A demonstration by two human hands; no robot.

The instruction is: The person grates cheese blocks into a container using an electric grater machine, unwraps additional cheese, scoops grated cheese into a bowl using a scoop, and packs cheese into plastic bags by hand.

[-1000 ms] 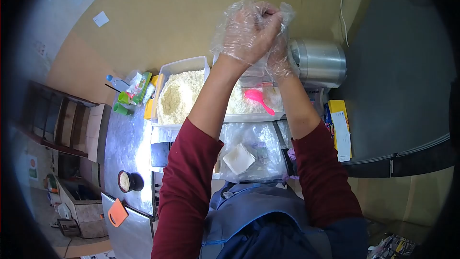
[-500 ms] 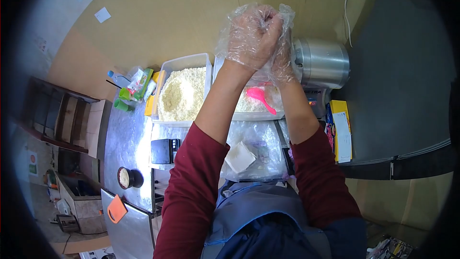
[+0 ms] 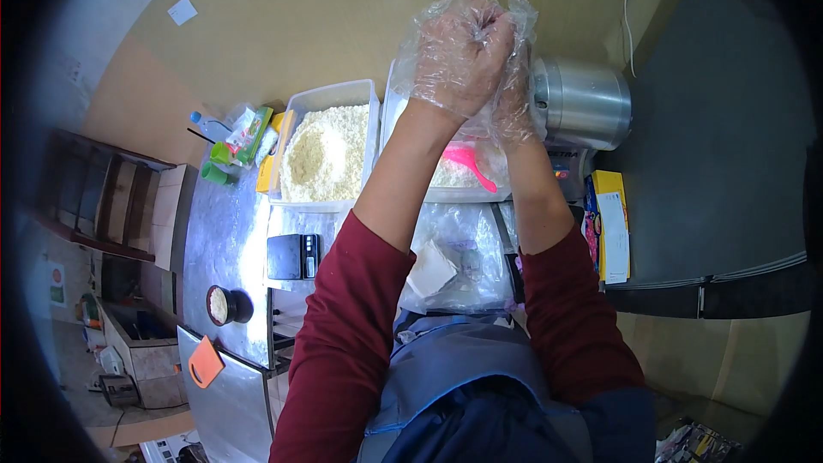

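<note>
**Left hand [image 3: 453, 67] and right hand [image 3: 515, 109] close together inside clear plastic [image 3: 525, 15]**

Step in hand, as judged: handling or settling the loose, glove-like plastic around fingers and wrists. For the next move: control of the loose edges, plus enough separation to free the overlapped fingers.

Grip, left: curled almost to a fist, with little opening; contents of the curl not visible. Grip, right: partly behind left, blurred by folds; cannot tell how far open, or if pinching anything. Contact with plastic on both sides.

Location of plastic: around both hands, in front of the tan wall [image 3: 343, 21], near the metal cylinder [image 3: 587, 105]. Left of the forearms: tub [image 3: 375, 133] of pale powder [image 3: 343, 154], hollowed on one side. Beyond the forearms: second tub [image 3: 454, 195], with pink scoop [image 3: 484, 178] on its contents. Nearer the body: folded white item [image 3: 431, 270].
</note>
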